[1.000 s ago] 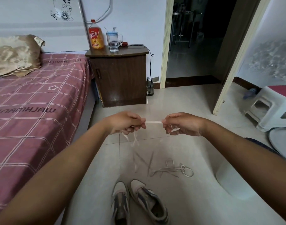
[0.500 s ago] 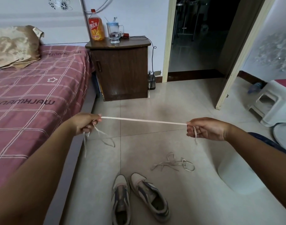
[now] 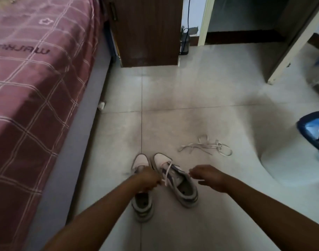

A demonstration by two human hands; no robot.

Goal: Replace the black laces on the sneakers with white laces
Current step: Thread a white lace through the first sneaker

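Two hands now hang low over the sneakers, where half a second ago they were spread wide at chest height with the lace pulled taut between them. The left hand (image 3: 149,180) has its grip curled tight on the white lace (image 3: 167,172), which rises in a short slack loop over the tongue of the right sneaker (image 3: 175,178). The right hand (image 3: 206,175) has its fingers curled as well, and a short white end shows just under it; whether it pinches that end is too blurred to tell. The hands have come close together, and the long straight span of lace is gone.

Under the left hand lies the left sneaker (image 3: 142,196), its toe pointing away, just beside the right one. A second lace (image 3: 207,147) lies in a loose tangle on the floor (image 3: 182,109), up and right of the shoes, where it lay before. The view has tipped downward: the top of the nightstand (image 3: 146,31) is out of frame, the bed (image 3: 31,73) fills the left side, and a blue bin (image 3: 312,133) has appeared at the right edge.
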